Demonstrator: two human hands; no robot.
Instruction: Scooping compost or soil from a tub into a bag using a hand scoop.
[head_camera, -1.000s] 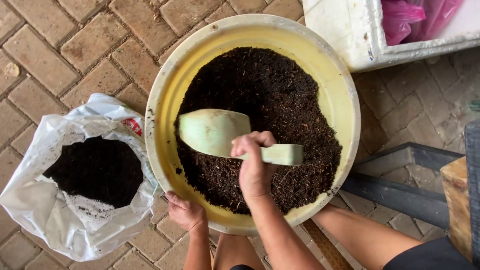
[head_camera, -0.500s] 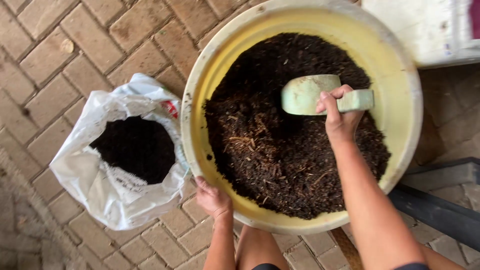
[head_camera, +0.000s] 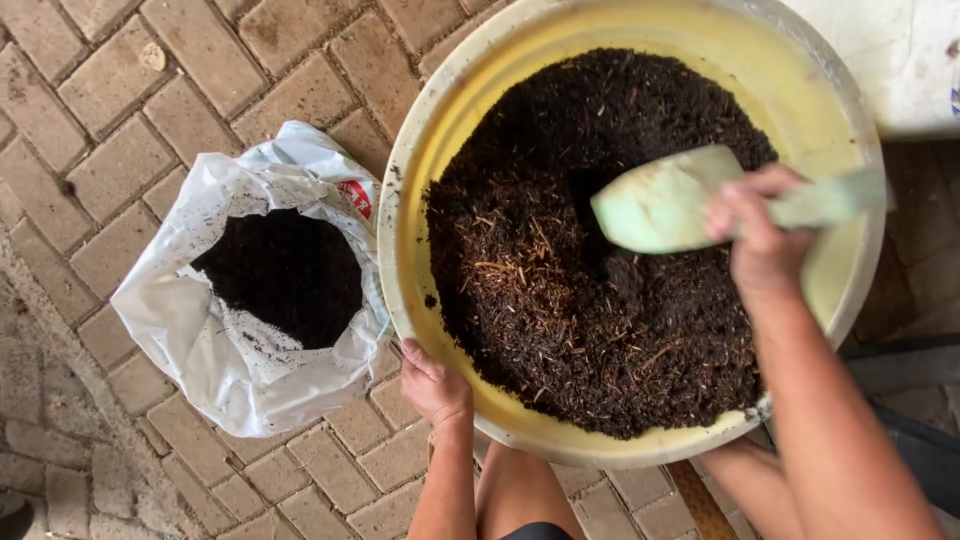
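view from above onto brick paving (head_camera: 120, 150). one round yellow basin (head_camera: 420, 180), its rim scuffed and soiled, is cut off at the top edge; it is more than half filled with dark, crumbly, fibrous soil (head_camera: 560, 300) flecked with pale straw-like strands. one pale green scoop (head_camera: 660, 205), smooth and rounded, lies with its bowl in the soil right of centre; its handle runs toward the right rim and is blurred. the right hand (head_camera: 760, 240) is curled tightly around the scoop where bowl meets handle, hiding that junction; the hand is also blurred. the left hand (head_camera: 435, 385) rests on the basin's near left rim, palm against the outer wall; its fingertips are hidden, so whether they clasp the rim cannot be told. one white plastic bag (head_camera: 220, 350), crumpled and dusted with specks, stands open touching the basin's left side and holds more dark soil (head_camera: 280, 275). a pale box (head_camera: 900, 60) is cut off at the upper right. both forearms and the knees leave the frame at the bottom.
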